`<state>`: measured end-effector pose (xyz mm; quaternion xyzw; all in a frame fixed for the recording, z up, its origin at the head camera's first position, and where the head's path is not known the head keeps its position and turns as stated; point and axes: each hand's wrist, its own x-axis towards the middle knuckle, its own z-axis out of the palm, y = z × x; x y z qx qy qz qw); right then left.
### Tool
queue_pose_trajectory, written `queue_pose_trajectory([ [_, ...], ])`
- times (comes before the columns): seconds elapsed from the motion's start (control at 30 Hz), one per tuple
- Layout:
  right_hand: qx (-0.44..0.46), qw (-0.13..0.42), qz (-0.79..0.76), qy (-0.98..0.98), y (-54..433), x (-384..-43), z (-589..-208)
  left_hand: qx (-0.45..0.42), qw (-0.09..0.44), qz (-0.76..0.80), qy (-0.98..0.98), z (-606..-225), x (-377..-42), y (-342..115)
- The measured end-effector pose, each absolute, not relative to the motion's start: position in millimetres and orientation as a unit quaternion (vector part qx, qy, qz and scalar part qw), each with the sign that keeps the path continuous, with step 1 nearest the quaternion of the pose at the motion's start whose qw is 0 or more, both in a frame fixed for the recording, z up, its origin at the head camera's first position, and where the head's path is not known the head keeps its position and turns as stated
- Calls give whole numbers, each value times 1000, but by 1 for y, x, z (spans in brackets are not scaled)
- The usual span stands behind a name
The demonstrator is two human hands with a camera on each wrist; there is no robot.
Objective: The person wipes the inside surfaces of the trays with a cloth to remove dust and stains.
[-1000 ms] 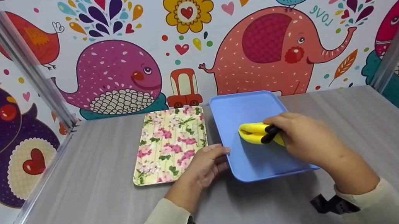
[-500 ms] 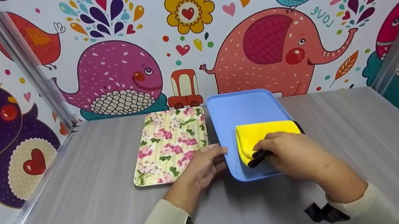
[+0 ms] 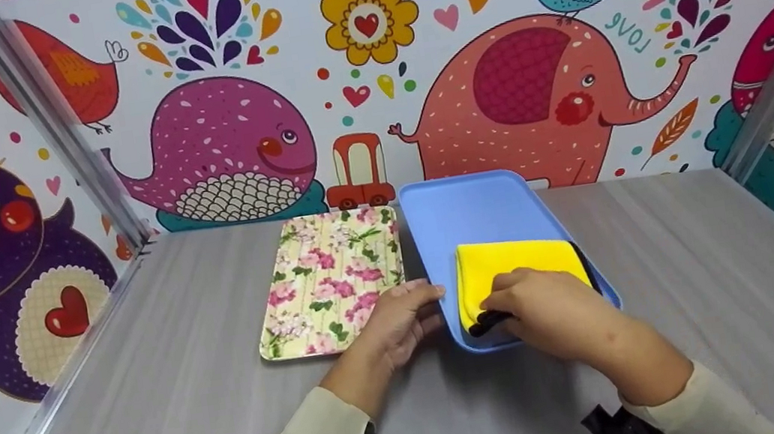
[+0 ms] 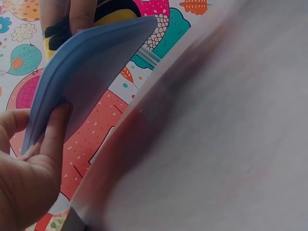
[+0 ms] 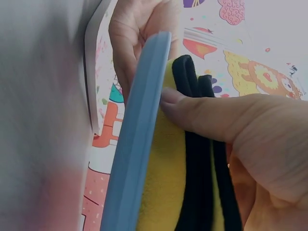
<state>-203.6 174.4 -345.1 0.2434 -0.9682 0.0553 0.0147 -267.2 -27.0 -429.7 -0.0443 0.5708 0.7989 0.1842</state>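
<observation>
A blue tray is held up off the table by my left hand, which pinches its left rim. In the left wrist view the thumb and fingers of that hand lie on both sides of the tray edge. My right hand grips a folded yellow cloth with black edging against the tray's near half. The right wrist view shows the thumb over the cloth's black-edged folds, with the cloth lying along the tray.
A floral tray with pink flowers lies flat on the grey table, left of the blue one. Behind stands a wall with printed cartoon animals. Metal posts rise at the corners.
My right hand has moved the cloth toward me and left, down to the tray's near end, and the cloth now lies flatter. The left hand and the floral tray have stayed in place.
</observation>
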Motion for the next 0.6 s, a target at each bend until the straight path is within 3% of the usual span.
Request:
queue_pose_trajectory([
  [0.6,321,66,54,-943,164,-204,-357,-19,177,803,569,-435,-266,-27],
])
